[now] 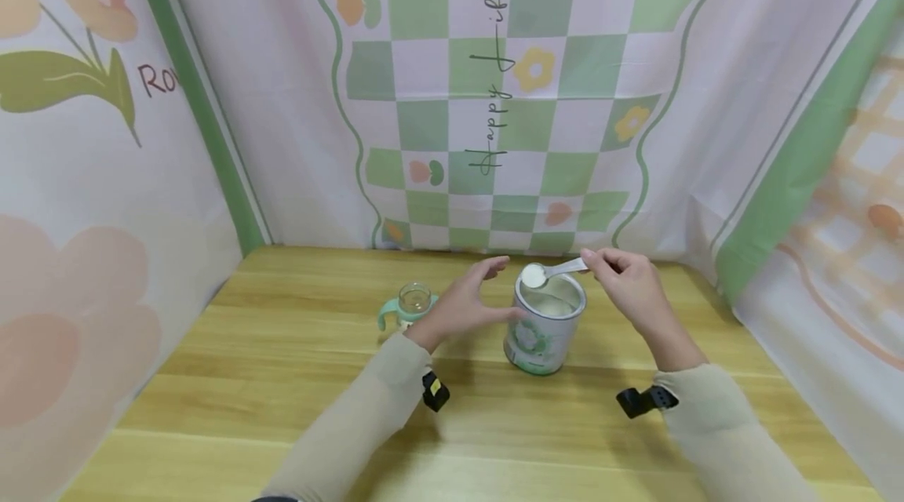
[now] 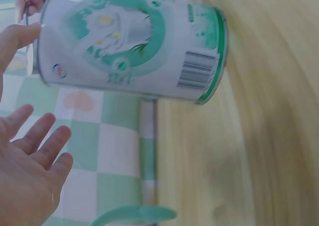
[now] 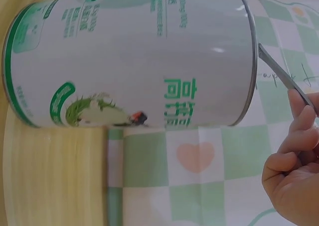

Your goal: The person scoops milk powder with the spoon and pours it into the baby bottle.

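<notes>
A white-and-green milk powder can (image 1: 540, 345) stands upright and uncovered on the table, pale powder (image 1: 547, 303) showing inside. My right hand (image 1: 628, 286) pinches the handle end of a metal spoon (image 1: 565, 267). The spoon's bowl, heaped with white powder, is over the left part of the can's mouth. My left hand (image 1: 466, 304) is at the can's left side, fingers spread and thumb stretched to the rim. In the left wrist view its thumb tip meets the can's (image 2: 134, 41) top edge, while the other fingers are off it.
Left of the can, partly behind my left hand, stands a small clear cup (image 1: 414, 300) with mint-green handles and no lid on top. The wooden table (image 1: 282, 376) ends at a checked cloth backdrop (image 1: 480, 118), with fabric hangings on both sides.
</notes>
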### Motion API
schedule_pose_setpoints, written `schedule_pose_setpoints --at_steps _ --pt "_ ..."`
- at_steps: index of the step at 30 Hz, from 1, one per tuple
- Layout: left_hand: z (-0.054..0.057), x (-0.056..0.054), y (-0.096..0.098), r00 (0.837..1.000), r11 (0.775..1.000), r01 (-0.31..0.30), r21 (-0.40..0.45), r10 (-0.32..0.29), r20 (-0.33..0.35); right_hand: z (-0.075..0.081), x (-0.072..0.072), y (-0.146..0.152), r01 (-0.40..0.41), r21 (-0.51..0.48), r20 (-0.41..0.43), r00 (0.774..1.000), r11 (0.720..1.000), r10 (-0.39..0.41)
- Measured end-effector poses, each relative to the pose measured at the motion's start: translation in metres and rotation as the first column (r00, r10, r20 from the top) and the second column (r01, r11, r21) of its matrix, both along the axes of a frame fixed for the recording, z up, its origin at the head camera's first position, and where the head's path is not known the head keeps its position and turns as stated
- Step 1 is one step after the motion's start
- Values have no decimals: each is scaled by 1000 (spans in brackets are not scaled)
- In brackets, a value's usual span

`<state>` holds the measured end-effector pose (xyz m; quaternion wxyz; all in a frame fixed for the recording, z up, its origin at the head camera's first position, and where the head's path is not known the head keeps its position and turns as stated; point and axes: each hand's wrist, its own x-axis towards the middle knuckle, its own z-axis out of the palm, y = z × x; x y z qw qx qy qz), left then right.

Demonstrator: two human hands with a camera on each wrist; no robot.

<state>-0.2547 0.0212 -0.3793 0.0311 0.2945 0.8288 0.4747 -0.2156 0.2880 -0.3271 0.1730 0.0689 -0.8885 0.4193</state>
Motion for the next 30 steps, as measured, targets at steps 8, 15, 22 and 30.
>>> schedule_pose_setpoints --at_steps 8,15,22,30 --pt "12 0 -23 996 1000 -21 -2 20 -89 1 -5 -17 -22 -15 -28 999 1000 21" --pt "15 -1 -47 991 999 -46 19 48 -124 -1 -12 -34 -82 -36 -34 996 996 81" --pt "11 1 -73 993 996 -77 35 80 -88 -3 -15 -56 -146 -52 -46 989 988 144" --pt "0 4 -96 993 994 -104 44 106 -55 -4 -16 -81 -201 -75 -56 979 977 197"
